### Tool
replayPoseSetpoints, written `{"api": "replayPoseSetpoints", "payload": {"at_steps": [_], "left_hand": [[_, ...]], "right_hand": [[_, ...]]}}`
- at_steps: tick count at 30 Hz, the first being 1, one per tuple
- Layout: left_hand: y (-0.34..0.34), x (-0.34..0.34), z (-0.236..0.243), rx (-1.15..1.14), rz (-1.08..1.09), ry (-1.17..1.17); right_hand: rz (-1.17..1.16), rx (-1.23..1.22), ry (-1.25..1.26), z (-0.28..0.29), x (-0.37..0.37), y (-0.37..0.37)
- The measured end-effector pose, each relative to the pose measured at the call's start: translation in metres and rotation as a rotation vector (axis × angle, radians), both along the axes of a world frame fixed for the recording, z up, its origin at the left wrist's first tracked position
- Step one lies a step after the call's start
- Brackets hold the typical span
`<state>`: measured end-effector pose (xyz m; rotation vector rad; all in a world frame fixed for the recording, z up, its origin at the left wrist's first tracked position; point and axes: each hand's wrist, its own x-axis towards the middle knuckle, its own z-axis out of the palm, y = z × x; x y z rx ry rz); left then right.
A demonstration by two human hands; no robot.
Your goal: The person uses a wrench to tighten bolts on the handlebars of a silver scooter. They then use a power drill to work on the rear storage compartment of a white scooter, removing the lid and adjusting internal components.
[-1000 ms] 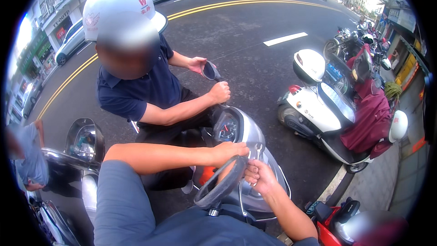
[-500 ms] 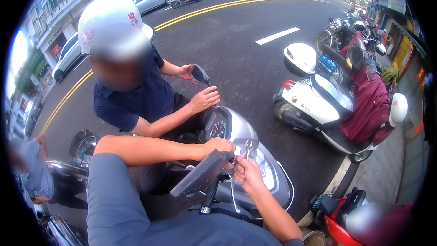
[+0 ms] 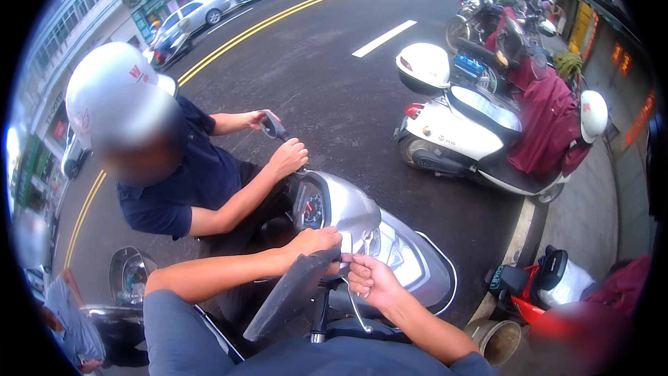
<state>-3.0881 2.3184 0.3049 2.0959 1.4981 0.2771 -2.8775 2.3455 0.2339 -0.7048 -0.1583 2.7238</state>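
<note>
A silver scooter (image 3: 355, 202) stands before me, its front pointing to the right. My left hand (image 3: 316, 242) is closed around the base of a black rear-view mirror (image 3: 289, 299), whose dull back faces up. Close against it, my right hand (image 3: 376, 282) has curled fingers, with the index finger at the mirror's mount. A small metal wrench (image 3: 367, 237) stands up from my right hand, its jaw showing and its lower part hidden. Below are the handlebar grip (image 3: 321, 313) and the silver brake lever (image 3: 357, 308).
A person in a white helmet (image 3: 115, 94) sits across from me, both hands at the other mirror (image 3: 273, 126). A white scooter (image 3: 456, 125) is parked to the right by the kerb. A red scooter (image 3: 527, 306) and a bucket (image 3: 502, 341) are at lower right.
The whole view has shifted, so the scooter's dashboard and the other person sit further left. My hands stay at the mirror mount; the right fingers have moved slightly. A passing rider has travelled left.
</note>
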Motion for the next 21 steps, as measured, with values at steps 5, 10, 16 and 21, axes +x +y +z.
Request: {"api": "replayPoseSetpoints", "payload": {"at_steps": [5, 10, 16, 21], "left_hand": [[0.019, -0.001, 0.013, -0.049, -0.157, -0.011], [0.024, 0.005, 0.025, -0.226, -0.153, -0.068], [0.027, 0.007, 0.018, -0.148, -0.239, 0.045], [0.015, 0.019, 0.024, -0.029, -0.093, 0.093]], "right_hand": [[-0.097, -0.167, 0.213, -0.022, -0.001, -0.005], [-0.163, -0.25, 0.382, -0.023, 0.0, -0.019], [-0.137, -0.166, 0.377, -0.028, 0.004, -0.023], [-0.071, -0.044, 0.324, -0.018, 0.01, -0.02]]}}
